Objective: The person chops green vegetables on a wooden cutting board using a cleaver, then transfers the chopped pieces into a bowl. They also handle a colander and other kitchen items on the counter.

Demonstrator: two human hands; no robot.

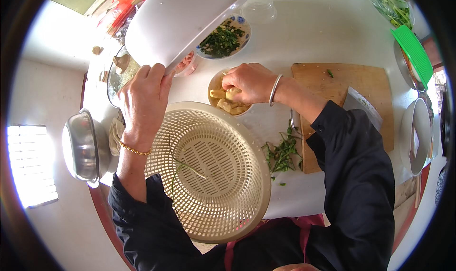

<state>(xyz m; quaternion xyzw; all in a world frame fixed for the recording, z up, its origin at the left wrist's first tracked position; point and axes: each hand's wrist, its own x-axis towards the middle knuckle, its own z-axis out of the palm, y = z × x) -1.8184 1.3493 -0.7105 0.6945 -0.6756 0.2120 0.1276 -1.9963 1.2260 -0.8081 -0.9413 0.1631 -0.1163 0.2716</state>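
Observation:
My left hand point(144, 98) grips the rim of a large white basin point(178, 21), which is held up and tilted on its side. Its inside is hidden from me. My right hand point(251, 84), with a silver bangle at the wrist, reaches into a small bowl point(211, 81) of pale yellow food pieces point(236, 109). Its fingers are closed around one pale yellow piece point(233, 93). Below both hands sits a beige plastic colander point(213, 171), with a thin green stalk point(192, 169) lying in it.
A wooden cutting board point(363, 75) on the right carries a cleaver point(361, 105), partly behind my sleeve. Green chilli trimmings point(283, 155) lie beside it. Chopped greens fill a patterned plate point(245, 39). Pink minced meat point(186, 60) shows behind the basin. A steel bowl point(82, 148) stands left.

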